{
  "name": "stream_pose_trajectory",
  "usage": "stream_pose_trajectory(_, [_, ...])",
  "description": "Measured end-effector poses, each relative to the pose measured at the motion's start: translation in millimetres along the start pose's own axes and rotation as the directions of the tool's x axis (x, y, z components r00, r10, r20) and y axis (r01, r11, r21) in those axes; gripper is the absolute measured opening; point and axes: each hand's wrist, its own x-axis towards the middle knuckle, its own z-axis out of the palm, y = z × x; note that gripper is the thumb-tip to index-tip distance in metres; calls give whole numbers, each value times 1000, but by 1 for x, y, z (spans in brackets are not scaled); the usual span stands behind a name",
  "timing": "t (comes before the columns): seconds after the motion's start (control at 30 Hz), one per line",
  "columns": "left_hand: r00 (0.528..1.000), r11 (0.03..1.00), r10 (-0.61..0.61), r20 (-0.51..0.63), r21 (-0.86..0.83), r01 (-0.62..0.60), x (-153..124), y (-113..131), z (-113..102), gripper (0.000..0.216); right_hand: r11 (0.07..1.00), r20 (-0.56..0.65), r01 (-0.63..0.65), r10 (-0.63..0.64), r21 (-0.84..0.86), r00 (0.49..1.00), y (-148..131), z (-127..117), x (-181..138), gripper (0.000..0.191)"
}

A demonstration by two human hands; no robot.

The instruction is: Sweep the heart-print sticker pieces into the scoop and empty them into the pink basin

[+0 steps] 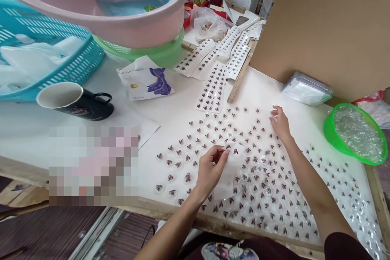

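Note:
My left hand (212, 172) pinches the upper edge of a white sticker sheet (225, 180) between thumb and fingers. Only a few dark prints show on this sheet; most of it is bare. Over the white tabletop to the right, my right hand (280, 124) is held with thumb and forefinger apart, and I see nothing between them. Around and below both hands lie many small clear round pieces (243, 196), each with a dark motif. More sticker sheets (212, 87), printed in rows, lie beyond my hands and overlap toward the back.
A green bowl (330, 130) of clear pieces stands at right, near a clear plastic box (307, 88). At left are a dark mug (88, 103), a printed packet (146, 83), a blue basket (91, 55) and a pink basin (146, 28). A wooden strip (240, 77) borders the sheets; cardboard (329, 28) rises behind.

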Motion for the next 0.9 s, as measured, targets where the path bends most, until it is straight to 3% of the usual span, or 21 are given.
stream_pose_trajectory(0.17, [1000,1000,4,-8,18,-4,2,-1,-1,23,973,-47,-35,47,226,998,7,8,-6,43])
stream_pose_trajectory(0.37, [1000,999,-13,8,36,13,1,-4,-1,23,826,0,-159,189,541,982,16,13,-6,51])
stream_pose_trajectory(0.53, [1000,999,-15,2,44,15,1,-2,-2,23,907,-151,-43,117,419,982,16,3,-7,46])
stream_pose_trajectory(0.63, [1000,998,-23,0,52,23,1,-2,-2,23,954,-279,-65,150,293,949,22,-10,-5,36])
stream_pose_trajectory(0.77, [1000,999,-29,7,44,28,1,-3,-1,23,909,-196,-129,222,397,955,38,-22,0,32])
stream_pose_trajectory(0.9, [999,999,-35,3,41,35,2,-2,-1,24,902,-198,-97,196,421,961,47,-32,-1,46])
